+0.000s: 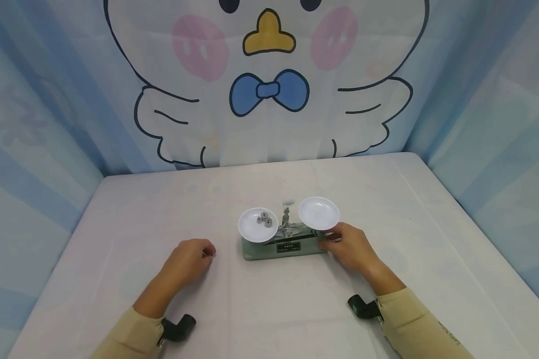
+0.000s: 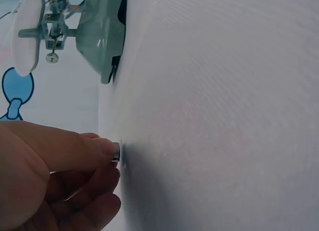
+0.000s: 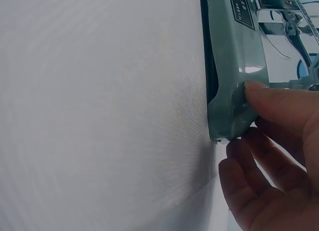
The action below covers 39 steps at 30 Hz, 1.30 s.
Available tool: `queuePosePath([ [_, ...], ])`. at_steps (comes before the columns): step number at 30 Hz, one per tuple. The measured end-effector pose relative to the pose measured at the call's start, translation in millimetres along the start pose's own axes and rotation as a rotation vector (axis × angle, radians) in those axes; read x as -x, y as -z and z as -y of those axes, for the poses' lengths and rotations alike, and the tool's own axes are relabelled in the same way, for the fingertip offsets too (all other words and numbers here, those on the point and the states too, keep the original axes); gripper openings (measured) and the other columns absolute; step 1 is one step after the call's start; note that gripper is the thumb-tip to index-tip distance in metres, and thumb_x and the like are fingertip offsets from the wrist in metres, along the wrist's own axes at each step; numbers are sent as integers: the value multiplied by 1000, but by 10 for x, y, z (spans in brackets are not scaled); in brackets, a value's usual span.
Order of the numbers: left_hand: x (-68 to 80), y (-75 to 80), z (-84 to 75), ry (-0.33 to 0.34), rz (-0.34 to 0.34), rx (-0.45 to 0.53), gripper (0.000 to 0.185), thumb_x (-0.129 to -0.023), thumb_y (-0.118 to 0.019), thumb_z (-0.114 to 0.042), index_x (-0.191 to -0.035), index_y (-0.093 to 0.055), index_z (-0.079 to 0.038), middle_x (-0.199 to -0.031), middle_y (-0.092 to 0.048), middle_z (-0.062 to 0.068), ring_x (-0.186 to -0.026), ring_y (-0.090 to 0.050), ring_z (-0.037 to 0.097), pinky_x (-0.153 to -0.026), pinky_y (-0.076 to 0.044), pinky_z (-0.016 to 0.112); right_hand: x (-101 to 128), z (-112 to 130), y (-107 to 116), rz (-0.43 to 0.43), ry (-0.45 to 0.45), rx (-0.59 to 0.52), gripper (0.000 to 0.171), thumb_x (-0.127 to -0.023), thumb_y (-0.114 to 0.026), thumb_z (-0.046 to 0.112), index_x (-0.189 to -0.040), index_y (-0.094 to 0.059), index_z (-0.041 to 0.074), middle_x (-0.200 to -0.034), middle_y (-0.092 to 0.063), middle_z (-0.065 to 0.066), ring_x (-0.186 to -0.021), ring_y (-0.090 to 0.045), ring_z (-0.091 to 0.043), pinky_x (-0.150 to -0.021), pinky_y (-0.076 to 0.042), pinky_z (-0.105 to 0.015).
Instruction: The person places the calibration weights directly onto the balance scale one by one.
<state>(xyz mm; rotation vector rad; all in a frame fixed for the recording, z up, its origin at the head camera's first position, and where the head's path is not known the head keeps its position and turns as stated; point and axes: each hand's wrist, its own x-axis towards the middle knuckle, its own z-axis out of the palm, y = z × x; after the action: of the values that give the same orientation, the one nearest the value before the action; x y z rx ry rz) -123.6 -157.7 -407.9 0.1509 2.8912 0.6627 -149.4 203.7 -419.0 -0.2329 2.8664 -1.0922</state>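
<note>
A green balance scale point(image 1: 260, 251) with two white pans stands on the table. In its left pan point(image 1: 248, 230) lie several small metal nuts point(image 1: 268, 223). The right pan point(image 1: 319, 212) sits higher and holds nothing. My left hand point(image 1: 187, 262), to the left of the scale, pinches a small shiny metal piece point(image 2: 116, 151), seemingly a nut, close over the tabletop; the fingers hide most of it. My right hand point(image 1: 352, 247) grips the right end of the base, thumb on the front face, fingers at the end and behind.
White cloth covers the table point(image 1: 269, 309). A curtain point(image 1: 269, 134) with a cartoon bird hangs along the back edge, and blue curtains point(image 1: 31, 149) close off both sides. A black wrist camera point(image 1: 179, 329) juts from each sleeve.
</note>
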Motion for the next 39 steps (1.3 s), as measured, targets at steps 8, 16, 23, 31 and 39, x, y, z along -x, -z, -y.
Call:
queuePosePath([
  [8,50,114,-153,0,-56,18,15,-89,-74,-6,-103,-71,-4,-89,-69,4,-81,-63,18,-77,-56,37,0,6,1,1,-1,3,43,-88,-76,13,-125,-63,-4,-118,-68,-20,-107,-66,-37,-83,-56,-50],
  [16,71,288,-424,-74,-136,27,16,-90,-76,-13,-104,-70,-9,-95,-71,3,-92,-65,21,-81,-57,37,-2,0,6,2,-3,6,43,-87,-76,14,-125,-63,-4,-118,-68,-20,-107,-66,-37,-83,-56,-50],
  [23,30,386,-635,-141,-175,30,16,-92,-74,-16,-106,-71,-9,-100,-70,5,-96,-64,26,-83,-55,41,-5,1,7,3,3,5,42,-88,-76,14,-124,-63,-4,-118,-68,-20,-106,-66,-37,-83,-55,-50],
  [31,-111,308,-811,-166,-165,33,17,-93,-74,-19,-108,-71,-11,-100,-70,3,-96,-62,22,-83,-54,37,-11,7,7,6,-7,13,43,-88,-76,14,-124,-63,-5,-119,-68,-20,-107,-66,-38,-84,-55,-51],
  [39,-211,219,-903,-177,-169,13,14,-92,-75,-20,-102,-72,-12,-96,-72,1,-92,-62,21,-83,-52,38,-6,12,8,8,-6,15,43,-88,-76,14,-125,-63,-5,-119,-67,-21,-108,-65,-39,-86,-54,-53],
])
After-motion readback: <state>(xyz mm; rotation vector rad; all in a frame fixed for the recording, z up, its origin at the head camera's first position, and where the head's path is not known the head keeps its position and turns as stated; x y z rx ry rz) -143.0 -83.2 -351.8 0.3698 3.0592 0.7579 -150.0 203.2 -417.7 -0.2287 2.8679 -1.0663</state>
